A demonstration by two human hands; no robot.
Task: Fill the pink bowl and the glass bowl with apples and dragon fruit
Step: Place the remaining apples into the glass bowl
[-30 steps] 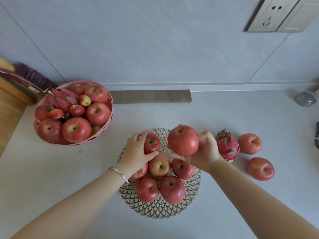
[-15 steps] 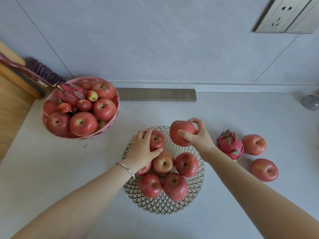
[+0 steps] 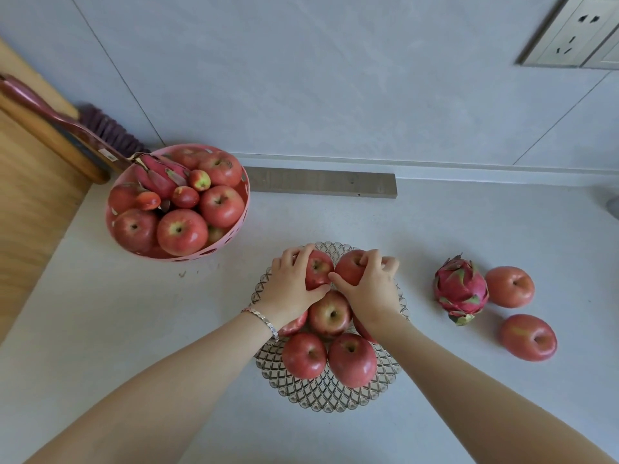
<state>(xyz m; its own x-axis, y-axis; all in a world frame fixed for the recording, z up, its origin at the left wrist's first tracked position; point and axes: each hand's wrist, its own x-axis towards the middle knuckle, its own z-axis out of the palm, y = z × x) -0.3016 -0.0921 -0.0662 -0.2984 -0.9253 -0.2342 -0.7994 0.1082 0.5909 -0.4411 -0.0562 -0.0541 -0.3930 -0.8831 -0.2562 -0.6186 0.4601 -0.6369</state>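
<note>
The glass bowl (image 3: 321,393) sits in the middle of the counter with several red apples in it. My left hand (image 3: 291,286) grips an apple (image 3: 318,267) at the bowl's far left side. Beside it, my right hand (image 3: 371,286) grips another apple (image 3: 350,267) at the far side of the bowl. The pink bowl (image 3: 241,216) at the back left is heaped with apples and a dragon fruit (image 3: 157,175). A second dragon fruit (image 3: 460,291) and two loose apples (image 3: 509,286) (image 3: 528,336) lie on the counter to the right.
A grey strip (image 3: 321,185) lies along the wall behind the bowls. A brush with a dark red handle (image 3: 67,125) leans at the back left beside a wooden surface (image 3: 26,209). A wall socket (image 3: 569,31) is at the upper right.
My right hand has lowered its apple from above the bowl down into the far side, next to the apple under my left hand. The left hand has stayed on its apple.
</note>
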